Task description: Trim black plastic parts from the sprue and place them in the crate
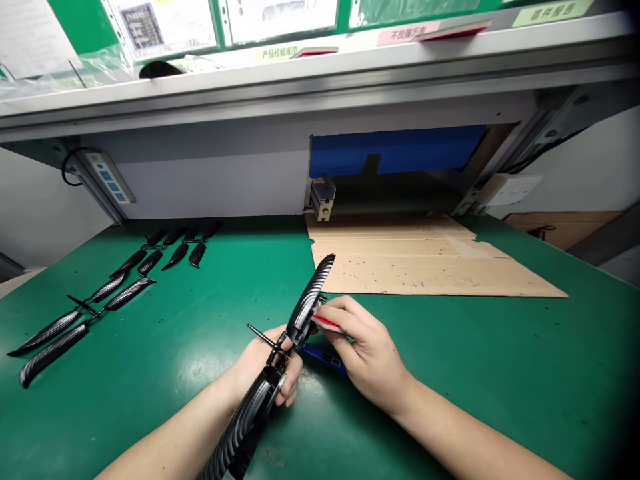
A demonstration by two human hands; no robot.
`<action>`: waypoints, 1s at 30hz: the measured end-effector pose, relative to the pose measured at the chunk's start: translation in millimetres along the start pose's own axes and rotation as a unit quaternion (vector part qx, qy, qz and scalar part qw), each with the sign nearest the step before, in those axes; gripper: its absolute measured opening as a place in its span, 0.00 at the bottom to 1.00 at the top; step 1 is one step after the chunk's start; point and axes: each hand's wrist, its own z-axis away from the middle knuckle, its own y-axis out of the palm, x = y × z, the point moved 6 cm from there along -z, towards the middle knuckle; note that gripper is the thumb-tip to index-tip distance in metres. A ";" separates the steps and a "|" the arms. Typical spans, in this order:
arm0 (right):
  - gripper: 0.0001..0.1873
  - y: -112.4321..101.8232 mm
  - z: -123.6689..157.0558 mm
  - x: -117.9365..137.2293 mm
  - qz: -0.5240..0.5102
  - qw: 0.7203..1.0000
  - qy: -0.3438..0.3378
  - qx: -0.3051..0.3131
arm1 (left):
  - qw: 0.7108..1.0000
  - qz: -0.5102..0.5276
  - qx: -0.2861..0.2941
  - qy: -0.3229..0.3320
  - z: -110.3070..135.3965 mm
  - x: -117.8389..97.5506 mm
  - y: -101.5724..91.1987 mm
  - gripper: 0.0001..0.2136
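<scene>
My left hand [290,380] is closed around the middle of a black plastic moulded part [310,293]. This part has long ribbed, blade-like wings joined by a thin runner with a peg sticking out. One wing points away from me; the other slants down toward the bottom edge. My right hand [370,353] pinches a small flat red-and-white piece [327,324] against the side of the upper wing. The far end of that piece is hidden by the wing and fingers. A blue tool [324,358] lies below the right fingers, partly covered by the hand.
Several similar black moulded parts [130,293] lie on the green table [225,280] at the left. A cardboard sheet [400,267] lies at the back right, beneath an opening with a blue flap [400,150]. A metal shelf edge [320,87] crosses overhead. A power strip [109,177] hangs at the left.
</scene>
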 end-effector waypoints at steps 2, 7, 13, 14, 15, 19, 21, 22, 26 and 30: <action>0.10 -4.2 -2.9 0.0 -0.034 0.999 0.028 0.020 | 1.000 0.000 0.001 0.017 0.6 -1.8 -1.0 0.18; 0.08 -13.7 -7.3 1.8 -0.123 0.984 0.068 0.114 | 1.000 0.002 0.000 0.020 2.6 -6.1 -0.8 0.23; 0.09 -15.6 -5.3 3.0 -0.042 0.997 0.051 0.030 | 1.000 0.005 0.004 0.000 1.1 0.8 1.6 0.23; 0.09 -11.2 -6.0 2.9 -0.063 0.993 0.064 0.077 | 1.000 0.004 -0.002 0.005 1.1 0.2 0.8 0.22; 0.09 -7.4 -6.3 3.5 -0.088 0.985 0.074 0.132 | 1.000 0.002 -0.006 0.009 1.3 -1.1 0.1 0.22; 0.10 -18.5 -10.8 2.7 -0.101 0.981 0.083 0.146 | 1.000 0.002 0.007 0.007 3.1 -8.8 -0.1 0.23; 0.09 -30.7 -11.6 1.0 -0.026 0.997 0.053 0.046 | 1.000 -0.001 0.010 0.002 4.0 -10.2 0.0 0.24; 0.09 -31.9 -10.1 1.1 0.011 0.999 0.034 0.018 | 1.000 -0.002 0.008 -0.002 4.2 -9.4 0.1 0.23; 0.13 -15.0 -1.7 2.7 0.070 0.996 -0.026 0.042 | 1.000 0.001 0.005 -0.007 3.9 -2.7 2.1 0.17; 0.12 -4.2 1.8 2.9 0.043 0.998 -0.021 0.050 | 1.000 0.010 0.002 -0.001 3.2 0.1 2.0 0.16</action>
